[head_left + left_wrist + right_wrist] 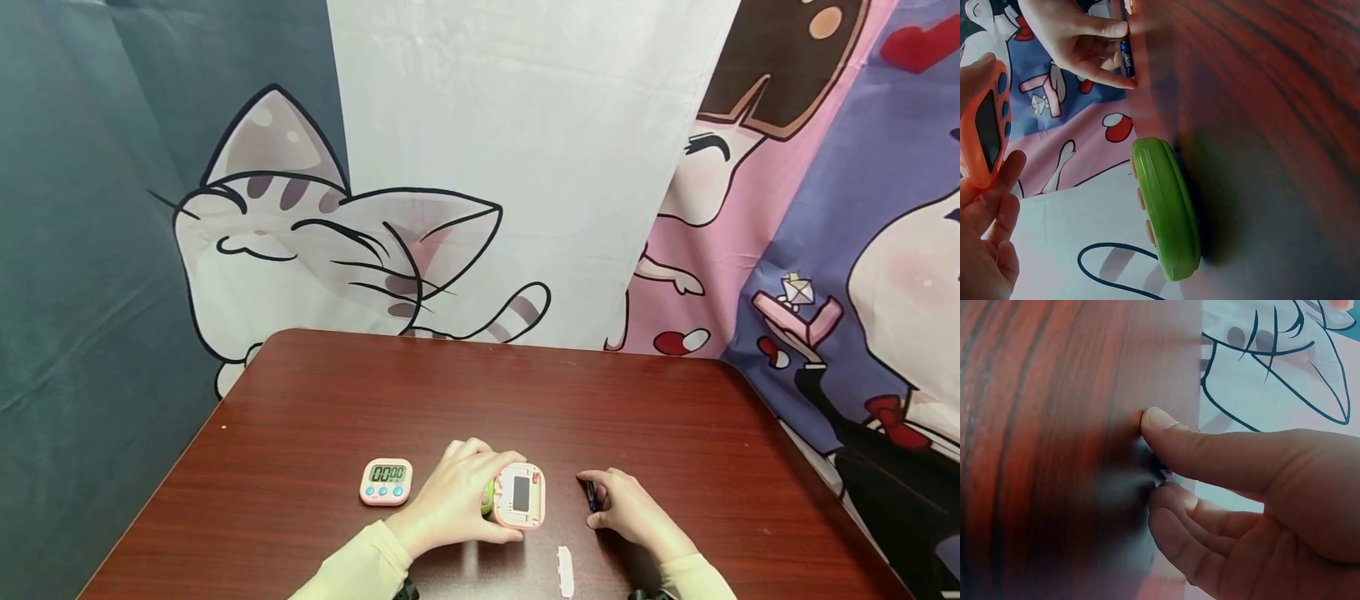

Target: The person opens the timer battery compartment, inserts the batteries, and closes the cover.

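Observation:
My left hand grips a pink-orange digital timer. Its back, with a dark rectangle, faces the head camera; in the left wrist view its blue buttons and blank dark screen show. Under that hand, a green timer lies on the table, mostly hidden in the head view. To the right, my right hand pinches a small dark battery between thumb and finger, at the tabletop. In the right wrist view the fingers cover most of the battery.
Left of my left hand lies another pink timer, its screen reading 00:00. A thin whitish plastic strip is near the front, between the hands. The brown wooden table ends at a cartoon-printed cloth.

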Tool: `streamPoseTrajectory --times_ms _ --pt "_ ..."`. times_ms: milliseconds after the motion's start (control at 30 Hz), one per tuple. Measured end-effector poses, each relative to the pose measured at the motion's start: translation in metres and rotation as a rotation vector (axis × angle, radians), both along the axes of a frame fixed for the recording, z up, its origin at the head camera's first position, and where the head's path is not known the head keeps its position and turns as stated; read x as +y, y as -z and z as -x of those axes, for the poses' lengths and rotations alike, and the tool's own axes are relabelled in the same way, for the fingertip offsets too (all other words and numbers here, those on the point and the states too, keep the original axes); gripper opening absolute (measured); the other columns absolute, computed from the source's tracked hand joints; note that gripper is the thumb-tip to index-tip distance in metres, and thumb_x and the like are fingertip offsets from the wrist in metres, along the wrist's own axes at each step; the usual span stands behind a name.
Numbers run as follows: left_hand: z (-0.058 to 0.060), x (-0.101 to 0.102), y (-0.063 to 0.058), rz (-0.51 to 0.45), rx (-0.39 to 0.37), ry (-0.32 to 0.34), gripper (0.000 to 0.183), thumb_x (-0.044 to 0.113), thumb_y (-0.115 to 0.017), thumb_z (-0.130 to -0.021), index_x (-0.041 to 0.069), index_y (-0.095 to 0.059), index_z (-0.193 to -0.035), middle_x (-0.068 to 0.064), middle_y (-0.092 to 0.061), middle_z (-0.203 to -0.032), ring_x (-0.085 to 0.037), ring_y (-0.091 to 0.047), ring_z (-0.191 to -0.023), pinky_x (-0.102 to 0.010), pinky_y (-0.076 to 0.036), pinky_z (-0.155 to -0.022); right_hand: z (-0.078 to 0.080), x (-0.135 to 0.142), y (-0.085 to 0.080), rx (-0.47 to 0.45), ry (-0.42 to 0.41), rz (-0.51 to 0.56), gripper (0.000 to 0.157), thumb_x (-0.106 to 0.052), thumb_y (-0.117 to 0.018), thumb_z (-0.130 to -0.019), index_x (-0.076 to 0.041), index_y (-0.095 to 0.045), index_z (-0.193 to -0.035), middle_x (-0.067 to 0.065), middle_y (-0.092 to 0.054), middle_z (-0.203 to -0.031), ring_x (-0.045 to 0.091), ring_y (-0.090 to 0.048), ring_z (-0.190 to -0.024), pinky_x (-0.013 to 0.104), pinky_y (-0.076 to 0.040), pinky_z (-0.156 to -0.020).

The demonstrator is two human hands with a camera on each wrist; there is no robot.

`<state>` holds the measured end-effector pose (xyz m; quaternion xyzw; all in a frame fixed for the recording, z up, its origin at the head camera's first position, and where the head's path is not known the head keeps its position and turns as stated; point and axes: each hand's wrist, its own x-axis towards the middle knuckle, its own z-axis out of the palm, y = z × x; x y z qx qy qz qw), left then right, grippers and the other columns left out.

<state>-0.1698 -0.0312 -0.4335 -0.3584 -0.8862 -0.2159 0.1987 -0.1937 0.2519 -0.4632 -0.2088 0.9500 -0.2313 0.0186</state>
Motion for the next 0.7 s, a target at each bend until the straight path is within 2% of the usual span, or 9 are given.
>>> streamPoseTrajectory --times_ms 200,433,633,700 --pt "-0.0002 0.0003 0.0 -0.003 -0.027 -0.002 0.08 0.059 -0.082 -0.055 0.024 -0.057 -0.123 0.015 -0.062 -0.094 -0.007 -0.045 -0.092 -0.029 -0.033 -0.084 0.0012 -0.0013 0.0 -0.012 -0.029 0.012 0.055 -0.003 -0.083 -0.058 0.002 -0.064 -0.109 -0.006 -0.046 -0.065 0.001 -0.038 -0.06 0.023 -0.035 -0.056" --pt "-0.0006 -0.0001 -0.0003 0.002 -0.043 -0.01 0.078 0.059 -0.081 -0.056 0.026 -0.056 -0.123 0.017 -0.061 -0.094 -0.006 -0.045 -0.092 -0.029 -0.033 -0.084 0.0009 -0.0017 0.001 -0.022 -0.024 0.059 0.051 -0.003 -0.083 -0.062 0.003 -0.064 -0.108 -0.006 -0.049 -0.065 0.0 -0.04 -0.058 0.022 -0.037 -0.054" --pt "-0.0005 -0.0007 0.0001 0.0 -0.045 -0.014 0.078 0.059 -0.081 -0.056 0.026 -0.056 -0.123 0.018 -0.061 -0.094 -0.006 -0.045 -0.091 -0.029 -0.033 -0.085 0.0023 -0.0012 0.0025 -0.01 0.036 0.08 0.067 -0.006 -0.084 -0.061 0.006 -0.056 -0.121 -0.005 -0.05 -0.064 -0.001 -0.041 -0.056 0.023 -0.039 -0.055" --pt "-0.0004 -0.0006 0.0002 0.001 -0.044 -0.015 0.079 0.059 -0.081 -0.056 0.026 -0.056 -0.123 0.018 -0.061 -0.094 -0.006 -0.045 -0.091 -0.029 -0.033 -0.085 0.003 -0.0011 0.0029 0.003 0.052 0.076 0.068 -0.008 -0.085 -0.061 0.007 -0.057 -0.121 -0.005 -0.05 -0.065 0.0 -0.043 -0.057 0.023 -0.04 -0.057"
